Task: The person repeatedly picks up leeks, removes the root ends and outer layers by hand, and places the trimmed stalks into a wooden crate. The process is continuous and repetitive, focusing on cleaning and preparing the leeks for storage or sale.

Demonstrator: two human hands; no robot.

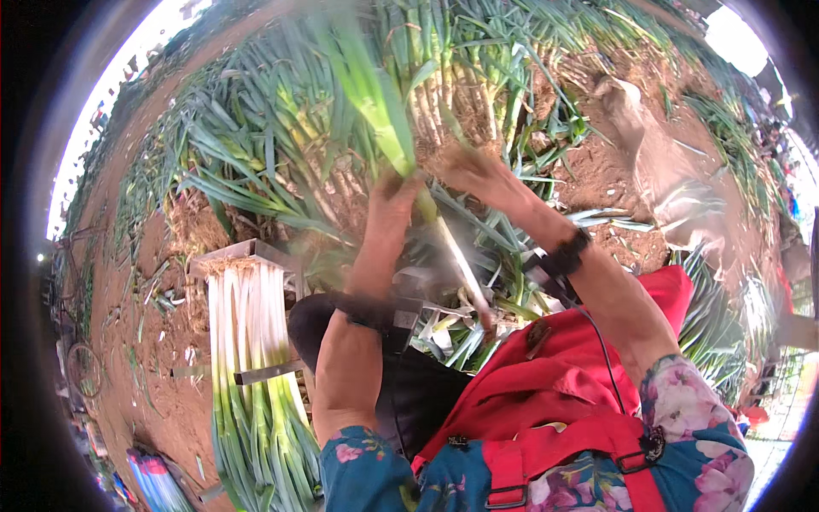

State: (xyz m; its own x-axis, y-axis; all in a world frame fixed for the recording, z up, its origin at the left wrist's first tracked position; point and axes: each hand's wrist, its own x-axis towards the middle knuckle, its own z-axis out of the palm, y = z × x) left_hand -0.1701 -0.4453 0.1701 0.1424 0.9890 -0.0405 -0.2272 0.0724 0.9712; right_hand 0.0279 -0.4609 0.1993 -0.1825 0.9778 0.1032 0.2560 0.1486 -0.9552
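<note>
My left hand [395,192] is closed around a green onion stalk [388,128], whose green leaves point up and away while its white shank and root end slant down to the right towards my lap. Just right of it is my right hand [470,169], blurred, with a strip of green leaf at its fingers; its hold on that leaf is not clear. Beyond both hands stand many untrimmed green onions [441,83] with brown roots. To the left, a bundle of cleaned stalks [246,313] lies in a metal frame [256,248], roots against its end plate.
Loose leaves and peelings [454,336] lie below my hands, beside the red apron [550,371] on my lap. A pale sheet [646,141] lies on the brown soil [595,173] at the right. Another bundle [157,480] is at the lower left.
</note>
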